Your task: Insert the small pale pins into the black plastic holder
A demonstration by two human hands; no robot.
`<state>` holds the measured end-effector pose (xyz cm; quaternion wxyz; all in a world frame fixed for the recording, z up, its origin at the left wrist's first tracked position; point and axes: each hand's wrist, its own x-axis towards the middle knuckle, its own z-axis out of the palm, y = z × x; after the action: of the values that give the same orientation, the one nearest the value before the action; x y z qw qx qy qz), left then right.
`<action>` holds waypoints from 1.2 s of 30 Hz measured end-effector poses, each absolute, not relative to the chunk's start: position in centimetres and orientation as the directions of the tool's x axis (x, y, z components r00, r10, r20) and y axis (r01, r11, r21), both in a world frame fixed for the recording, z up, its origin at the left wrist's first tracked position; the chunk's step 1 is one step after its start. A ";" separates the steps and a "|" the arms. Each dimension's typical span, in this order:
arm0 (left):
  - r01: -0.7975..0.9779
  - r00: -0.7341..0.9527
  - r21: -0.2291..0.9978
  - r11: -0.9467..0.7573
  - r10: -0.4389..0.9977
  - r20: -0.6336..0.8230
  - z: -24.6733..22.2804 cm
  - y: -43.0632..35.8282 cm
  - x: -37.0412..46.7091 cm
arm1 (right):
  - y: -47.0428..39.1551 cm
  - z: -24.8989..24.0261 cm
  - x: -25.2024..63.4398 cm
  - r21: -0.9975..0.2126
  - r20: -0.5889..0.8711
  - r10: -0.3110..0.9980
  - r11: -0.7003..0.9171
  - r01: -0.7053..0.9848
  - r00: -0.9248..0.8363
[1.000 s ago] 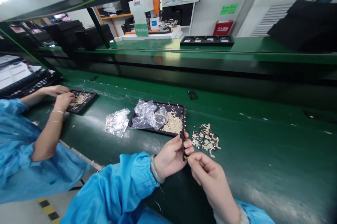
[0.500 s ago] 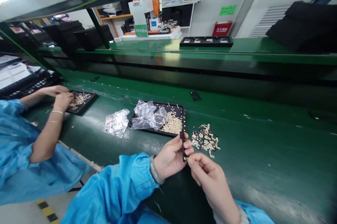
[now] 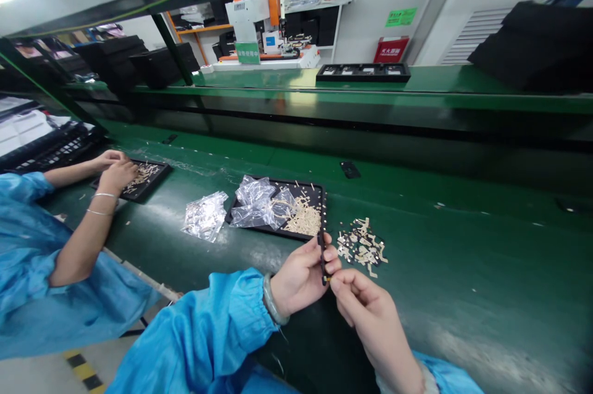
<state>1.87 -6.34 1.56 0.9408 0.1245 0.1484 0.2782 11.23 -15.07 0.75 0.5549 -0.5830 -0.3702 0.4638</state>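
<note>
A thin black part stands nearly upright between the fingers and thumb of my left hand. My right hand pinches a tiny yellowish piece against the lower end of the black part. Just beyond my hands, a black tray holds many small beige pieces and some clear plastic bags. To the right of the tray, a loose pile of small beige and dark pieces lies on the green surface.
At the left, a person in blue sleeves works with both hands over another black tray. More clear bags lie left of the middle tray. A flat black piece lies farther back. A long tray rests on the raised shelf.
The flat black pieces at the back have shifted slightly to the right along with the green surface. The other person's hands have moved a little to the right. My hands have hardly moved.
</note>
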 end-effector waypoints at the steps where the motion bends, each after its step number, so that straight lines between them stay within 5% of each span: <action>1: -0.485 0.797 0.330 0.810 0.565 -0.215 1.6 -6.4 1.9 | -15.0 0.8 11.2 -0.990 -0.132 0.945 -0.113 -0.080 0.301; 17: -0.522 0.663 0.622 0.584 0.736 -0.135 1.6 -6.7 2.1 | -15.4 1.4 11.4 -0.995 -0.095 0.927 -0.087 -0.038 0.362; 26: -0.398 0.519 0.837 0.376 0.844 -0.132 1.8 -6.9 1.7 | -15.8 2.0 11.6 -0.994 -0.020 0.912 -0.061 0.087 0.411; 36: -0.364 0.456 0.900 0.241 0.888 -0.053 1.5 -7.0 1.4 | -16.1 2.0 11.9 -0.984 0.012 0.883 -0.074 0.163 0.470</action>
<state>1.43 -6.98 1.49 0.7299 0.4420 0.2964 0.4291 11.92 -16.07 2.02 0.5517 -0.6561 -0.3985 0.3262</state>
